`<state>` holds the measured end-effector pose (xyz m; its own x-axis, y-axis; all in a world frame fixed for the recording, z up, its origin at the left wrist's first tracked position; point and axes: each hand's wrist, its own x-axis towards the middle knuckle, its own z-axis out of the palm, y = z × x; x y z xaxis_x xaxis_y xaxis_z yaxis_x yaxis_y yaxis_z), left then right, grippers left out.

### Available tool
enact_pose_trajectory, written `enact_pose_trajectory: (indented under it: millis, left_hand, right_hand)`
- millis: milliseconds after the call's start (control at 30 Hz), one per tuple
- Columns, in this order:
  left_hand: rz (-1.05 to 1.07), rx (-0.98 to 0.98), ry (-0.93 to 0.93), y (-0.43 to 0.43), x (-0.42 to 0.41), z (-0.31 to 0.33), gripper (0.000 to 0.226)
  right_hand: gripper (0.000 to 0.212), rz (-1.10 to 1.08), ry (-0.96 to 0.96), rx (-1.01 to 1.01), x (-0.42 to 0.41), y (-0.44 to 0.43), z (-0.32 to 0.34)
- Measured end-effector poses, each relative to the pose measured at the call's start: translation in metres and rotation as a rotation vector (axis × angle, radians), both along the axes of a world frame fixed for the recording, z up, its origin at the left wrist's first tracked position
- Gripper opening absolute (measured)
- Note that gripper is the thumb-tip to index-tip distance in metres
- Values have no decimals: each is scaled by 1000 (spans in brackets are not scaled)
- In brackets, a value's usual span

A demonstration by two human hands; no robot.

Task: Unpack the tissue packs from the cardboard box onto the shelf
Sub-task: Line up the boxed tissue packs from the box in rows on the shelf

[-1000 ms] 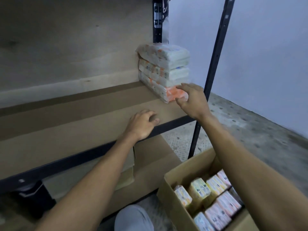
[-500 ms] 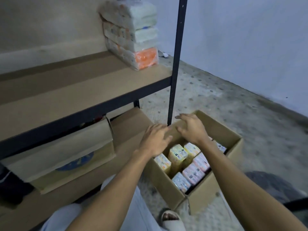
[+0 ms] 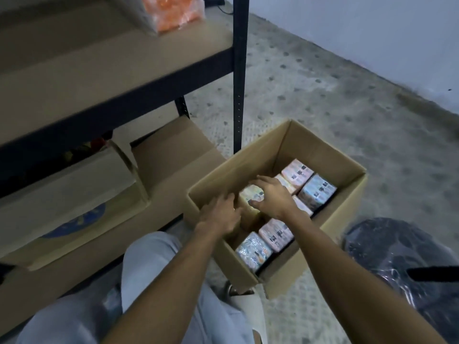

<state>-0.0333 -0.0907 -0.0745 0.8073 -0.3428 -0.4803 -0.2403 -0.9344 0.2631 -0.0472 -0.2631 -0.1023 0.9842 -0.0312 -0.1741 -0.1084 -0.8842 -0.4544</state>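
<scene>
Inside cardboard box: right hand curls thumb and fingers round yellow tissue pack, which it mostly hides; left hand motion-blurred beside that pack, grip unclear. Orange pack on shelf, cut off at top edge

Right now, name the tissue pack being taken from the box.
The pale yellow pack, the only one in the grip of the right hand; no hand holds the others.
</scene>
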Motion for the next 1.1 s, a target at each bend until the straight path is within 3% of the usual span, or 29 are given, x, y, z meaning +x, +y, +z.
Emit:
enact_pose_trajectory:
  millis: [200, 567, 667, 800, 900, 1100]
  left_hand:
    - [150, 166, 116, -13, 23, -22, 61]
    - [368, 99, 287, -20, 42, -82, 91]
    - [395, -3, 277, -21, 45, -88, 83]
    - [409, -91, 246, -22, 47, -87, 60]
    - [411, -90, 221, -22, 49, -82, 44]
    - [423, -136, 189, -23, 48, -70, 37]
  right_hand:
    - [72, 83, 64, -113, 19, -1, -29]
    - [88, 183, 61, -219, 32, -10, -76]
    - [94, 205, 56, -250, 37, -7, -77]
    - [73, 149, 6, -222, 40, -4, -77]
    - [74, 115, 0, -203, 38, -5, -76]
    - [74, 126, -12, -225, 36, -13, -67]
